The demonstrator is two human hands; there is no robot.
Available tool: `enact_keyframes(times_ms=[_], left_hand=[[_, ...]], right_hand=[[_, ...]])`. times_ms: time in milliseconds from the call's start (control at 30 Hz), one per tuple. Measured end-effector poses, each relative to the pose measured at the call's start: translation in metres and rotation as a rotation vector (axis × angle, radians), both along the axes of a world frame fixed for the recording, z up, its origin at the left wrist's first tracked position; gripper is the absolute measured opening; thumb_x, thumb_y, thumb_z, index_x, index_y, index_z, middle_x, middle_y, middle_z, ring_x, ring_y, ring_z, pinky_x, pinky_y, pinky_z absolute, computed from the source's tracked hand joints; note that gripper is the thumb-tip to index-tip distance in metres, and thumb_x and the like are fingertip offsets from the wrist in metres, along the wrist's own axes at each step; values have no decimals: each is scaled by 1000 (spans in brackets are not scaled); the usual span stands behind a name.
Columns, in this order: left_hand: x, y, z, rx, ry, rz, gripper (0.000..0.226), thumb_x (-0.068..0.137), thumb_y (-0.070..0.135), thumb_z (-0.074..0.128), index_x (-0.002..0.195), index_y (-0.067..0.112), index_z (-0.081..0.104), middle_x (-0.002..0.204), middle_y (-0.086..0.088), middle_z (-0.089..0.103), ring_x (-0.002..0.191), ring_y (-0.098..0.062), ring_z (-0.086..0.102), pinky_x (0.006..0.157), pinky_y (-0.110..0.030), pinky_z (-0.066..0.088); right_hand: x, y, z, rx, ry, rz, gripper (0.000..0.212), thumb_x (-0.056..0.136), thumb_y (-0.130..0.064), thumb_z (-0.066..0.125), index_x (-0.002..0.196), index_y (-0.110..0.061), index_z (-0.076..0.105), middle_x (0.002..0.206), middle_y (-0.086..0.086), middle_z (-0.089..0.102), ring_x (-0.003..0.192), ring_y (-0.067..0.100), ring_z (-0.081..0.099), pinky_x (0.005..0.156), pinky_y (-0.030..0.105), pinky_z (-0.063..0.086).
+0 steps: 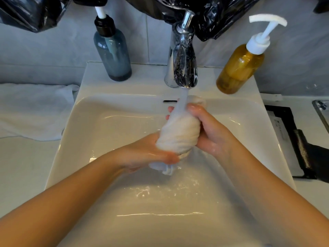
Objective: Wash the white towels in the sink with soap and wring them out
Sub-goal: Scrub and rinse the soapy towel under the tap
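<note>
A wet white towel (179,132), bunched into a thick roll, is held over the white sink (99,125) under the running water from the chrome tap (183,56). My left hand (149,154) grips the roll's lower end, with a corner of cloth hanging below it. My right hand (208,129) is wrapped around the upper part, thumb near the water stream. Both hands look wet and soapy. An amber pump bottle (240,68) stands on the sink's back right rim, and a blue-grey pump bottle (114,54) on the back left.
Another white towel (33,107) lies on the counter left of the sink. A black tray or holder (292,139) sits on the counter at the right, with a metal edge (322,111) beyond it. Black plastic sheeting (210,13) hangs above the tap.
</note>
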State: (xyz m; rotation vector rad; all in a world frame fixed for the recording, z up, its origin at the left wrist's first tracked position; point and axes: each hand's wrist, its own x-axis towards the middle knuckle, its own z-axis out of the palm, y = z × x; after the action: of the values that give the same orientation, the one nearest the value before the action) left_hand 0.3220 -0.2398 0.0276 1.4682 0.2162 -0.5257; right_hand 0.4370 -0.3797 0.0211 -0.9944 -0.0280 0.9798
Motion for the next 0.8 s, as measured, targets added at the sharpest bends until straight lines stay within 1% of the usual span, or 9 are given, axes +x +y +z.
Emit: enact_keyframes(times_ms=[33,100,167,267,333,433,533,633,800], left_hand=[[3,-2,4,242,-12,1,23,65,16,68,85,6,64,73,-8,65,66,-17,60,64,-26,46],[5,-7,10,686,-6,-6,33,67,22,70,95,12,58,76,2,61,61,-11,57,52,-19,40],[2,-11,11,813,-3,-11,55,70,26,75,115,24,42,87,8,59,71,-7,59,52,-23,42],[-5,-5,8,714,-22,12,60,69,22,78,114,23,38,89,3,60,73,-15,60,57,-30,46],[-6,-1,5,440,-53,57,56,64,9,77,111,7,47,87,-4,60,69,-24,57,55,-39,44],[-10,-2,2,75,-54,40,36,64,-9,68,97,-3,57,73,-10,53,64,-20,49,56,-29,40],[-12,-1,-8,-37,-38,54,35,59,-6,70,93,-2,63,77,-6,65,69,-18,60,67,-26,47],[-15,-2,-19,-90,14,54,70,48,9,78,110,-15,57,99,-22,63,88,-29,60,82,-42,44],[-13,-9,-22,-206,11,94,66,47,16,79,111,9,61,95,-9,68,85,-20,65,76,-30,54]], right_hand=[[-2,1,2,-46,-7,-48,52,79,-28,73,123,-1,65,121,19,69,113,27,67,97,40,55],[-9,6,5,-134,-35,-98,43,73,-34,76,104,-4,74,105,16,74,100,26,72,91,40,57],[-15,9,7,-213,-24,-154,42,62,-39,79,92,-10,75,88,7,76,88,21,73,78,36,57],[-15,7,2,-204,-22,-168,33,78,-31,79,100,-7,71,87,5,75,87,18,73,72,31,56],[-14,6,3,-158,-89,-145,14,89,-13,64,98,-6,72,88,7,74,88,21,71,76,32,57],[-13,7,3,-55,-169,-90,16,83,-3,59,90,-8,72,92,12,75,89,27,73,85,43,58],[-8,15,1,67,-207,19,23,64,-8,70,87,-4,70,86,14,73,82,31,71,71,41,59],[-6,20,-2,171,-223,170,30,58,-20,78,79,-3,64,72,12,63,67,26,62,62,32,51],[-2,23,-5,203,-205,243,23,61,-25,76,72,-7,65,68,9,60,64,23,60,62,30,51]])
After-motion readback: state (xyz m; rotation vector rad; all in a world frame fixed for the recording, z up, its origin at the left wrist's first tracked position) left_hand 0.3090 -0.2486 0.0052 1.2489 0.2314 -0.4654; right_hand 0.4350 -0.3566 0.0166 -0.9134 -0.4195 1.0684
